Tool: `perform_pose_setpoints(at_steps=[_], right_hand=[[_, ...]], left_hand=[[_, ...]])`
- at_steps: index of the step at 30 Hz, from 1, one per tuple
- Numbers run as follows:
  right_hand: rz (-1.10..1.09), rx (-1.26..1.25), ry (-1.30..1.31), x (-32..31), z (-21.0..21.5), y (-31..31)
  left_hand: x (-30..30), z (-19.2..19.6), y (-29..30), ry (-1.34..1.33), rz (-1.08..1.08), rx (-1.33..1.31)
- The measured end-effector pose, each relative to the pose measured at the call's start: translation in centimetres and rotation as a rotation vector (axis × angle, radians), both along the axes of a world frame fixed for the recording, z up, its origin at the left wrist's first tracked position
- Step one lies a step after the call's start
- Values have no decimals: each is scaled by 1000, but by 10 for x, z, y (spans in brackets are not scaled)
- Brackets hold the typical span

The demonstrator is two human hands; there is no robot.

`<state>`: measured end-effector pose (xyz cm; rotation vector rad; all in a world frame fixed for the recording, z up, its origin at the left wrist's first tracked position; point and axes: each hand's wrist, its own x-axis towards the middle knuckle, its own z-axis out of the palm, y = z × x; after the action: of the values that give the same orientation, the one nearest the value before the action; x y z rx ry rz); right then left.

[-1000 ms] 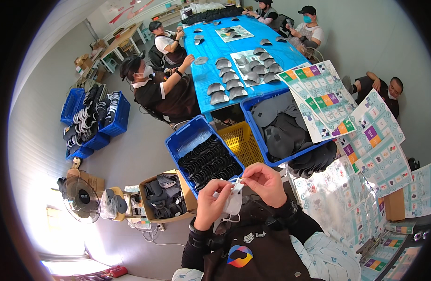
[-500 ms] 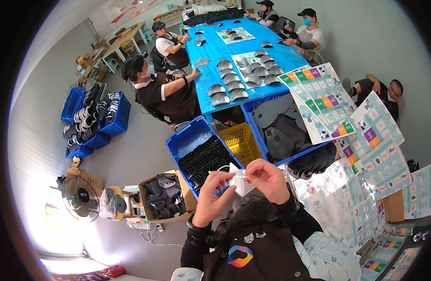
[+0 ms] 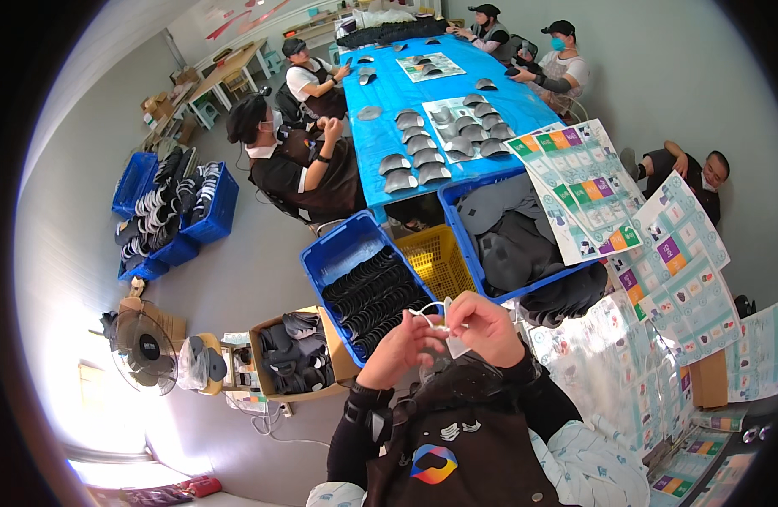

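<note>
A white face mask (image 3: 458, 346) is held in front of my chest, folded and mostly hidden behind my fingers. My right hand (image 3: 490, 329) is closed, pinching the mask between thumb and fingertips. Its thin white ear loop (image 3: 426, 309) arches across to my left hand (image 3: 397, 353). The left fingers are bent and somewhat apart, with the loop caught at their tips. Just beyond both hands stands a blue crate (image 3: 338, 253) filled with rows of curved black pieces.
A yellow basket (image 3: 437, 264) sits between that crate and another blue crate (image 3: 462, 253) of dark fabric pieces. A cardboard box (image 3: 338, 359) stands left, near a fan (image 3: 146, 348). Printed sheets (image 3: 672, 253) lie right. Co-workers sit around the blue-covered table (image 3: 380, 80) holding curved grey pieces.
My left hand has moved slightly right and its fingers have turned, drawing the ear loop into an arch. The mask shows less now. The nearest co-worker on the left has raised their hands.
</note>
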<state>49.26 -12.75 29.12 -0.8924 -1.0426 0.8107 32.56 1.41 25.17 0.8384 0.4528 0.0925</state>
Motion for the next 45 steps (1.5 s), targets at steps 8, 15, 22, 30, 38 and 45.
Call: perform_pose_setpoints(at_steps=[8,15,22,30,38,45], right_hand=[[77,-82,-250,3,-5,-6],[-192,-190,74,24,-60,-8],[50,-256,356,31,-140,36],[590,-715,802,18,-138,41],[546,-599,549,51,-100,13],[413,-104,1048,48,-78,7]], left_hand=[[20,-3,7,-267,218,-310],[6,24,18,-417,163,-461],[4,45,17,-721,39,-561],[-27,43,33,-726,158,-355],[-87,13,57,-590,525,-188],[-112,-6,60,-424,644,-176]])
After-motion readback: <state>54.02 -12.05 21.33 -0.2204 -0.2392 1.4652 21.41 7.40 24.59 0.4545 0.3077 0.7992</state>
